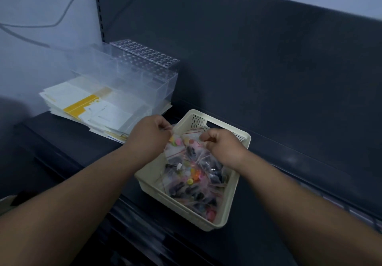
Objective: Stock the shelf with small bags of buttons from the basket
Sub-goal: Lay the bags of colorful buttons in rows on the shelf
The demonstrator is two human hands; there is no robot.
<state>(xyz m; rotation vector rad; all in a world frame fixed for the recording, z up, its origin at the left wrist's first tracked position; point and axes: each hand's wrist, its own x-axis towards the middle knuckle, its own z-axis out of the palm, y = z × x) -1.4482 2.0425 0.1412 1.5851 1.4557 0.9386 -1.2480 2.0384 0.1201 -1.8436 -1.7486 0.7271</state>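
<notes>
Step in hand: lifting one bag out of the basket.

1. Position. I see the cream basket (228,203) sitting on the dark shelf (289,179), at about 5 o'clock from the middle of the view. It is heaped with small clear bags of buttons (194,183). None appears to be set out on the shelf yet.

2. Grip. My left hand (149,134) hangs over the basket's 11 o'clock corner and my right hand (224,147) over its 1 o'clock side. Both have the fingers curled in, with thumb and fingertips pressed together. Each seems to nip an upper corner of the top bag (182,141), which is stretched between them. Blur stops me confirming that both hold the same bag.

3. Technique.
- Hold at the sealed strip, not the thin film below, so the closure does not pop open.
- Lift straight up and check that no neighbouring bag clings to it.
- If one does, shake lightly over the basket.

4. Placement. Open shelf lies at 3 o'clock of the basket. At 10 o'clock stand a clear plastic organiser (134,73) and a stack of paper cards (91,104). Lay the bag flat with its buttons facing up.
</notes>
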